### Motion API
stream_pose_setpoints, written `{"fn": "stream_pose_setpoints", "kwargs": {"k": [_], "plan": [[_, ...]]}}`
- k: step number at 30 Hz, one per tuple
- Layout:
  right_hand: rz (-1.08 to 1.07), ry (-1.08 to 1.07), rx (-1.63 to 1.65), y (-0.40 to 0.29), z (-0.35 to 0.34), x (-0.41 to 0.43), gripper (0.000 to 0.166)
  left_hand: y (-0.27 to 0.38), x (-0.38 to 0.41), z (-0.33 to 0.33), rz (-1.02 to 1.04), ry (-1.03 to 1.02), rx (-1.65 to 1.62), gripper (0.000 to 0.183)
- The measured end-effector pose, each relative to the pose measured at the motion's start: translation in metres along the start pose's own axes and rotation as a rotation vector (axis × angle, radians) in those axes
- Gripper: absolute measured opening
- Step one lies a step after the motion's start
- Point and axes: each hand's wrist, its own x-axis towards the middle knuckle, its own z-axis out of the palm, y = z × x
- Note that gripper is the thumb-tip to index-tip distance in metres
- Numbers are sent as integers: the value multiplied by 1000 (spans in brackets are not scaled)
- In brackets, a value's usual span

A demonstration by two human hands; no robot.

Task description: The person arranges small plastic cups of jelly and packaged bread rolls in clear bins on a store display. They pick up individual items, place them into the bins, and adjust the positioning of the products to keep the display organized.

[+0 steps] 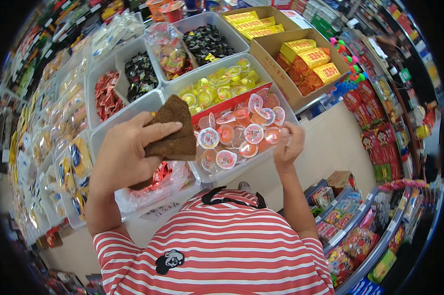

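Observation:
My left hand (pixel 128 147) grips a folded brown cloth (pixel 174 136), its index finger laid along the top. The cloth is above the clear plastic bins and covers the left edge of the jelly-cup bin. My right hand (pixel 289 142) is at that bin's right edge, blurred, with fingers curled; whether something small is in them I cannot tell. Between both hands lie pink and orange jelly cups (pixel 240 129) with printed lids. Behind a red cardboard divider (pixel 231 101) in the same bin (pixel 218 177) are yellow-green jelly cups (pixel 222 84).
Red-wrapped sweets (pixel 107 94) and black-wrapped sweets (pixel 142 77) fill neighbouring compartments. Cardboard boxes (pixel 268 61) of yellow packets stand behind at the right. Packaged buns (pixel 74 110) line the left. A shelf of snack bags (pixel 340 225) is at lower right, beyond the tiled floor (pixel 325 147).

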Motion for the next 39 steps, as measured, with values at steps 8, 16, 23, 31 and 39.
{"fn": "stream_pose_setpoints", "kwargs": {"k": [8, 16, 23, 31, 39], "plan": [[218, 102, 105, 52, -6, 7, 20, 83, -1, 81, 20, -134, -106, 53], [109, -66, 193, 65, 10, -6, 22, 132, 26, 211, -130, 87, 160, 45], [100, -156, 135, 60, 4, -3, 29, 106, -63, 198, -512, 336, 297, 53], [104, -152, 144, 58, 6, 1, 29, 84, -97, 194, -747, 753, 115, 59], [134, -143, 184, 65, 7, 0, 30, 104, -92, 203, -471, 692, -217, 64]]}}
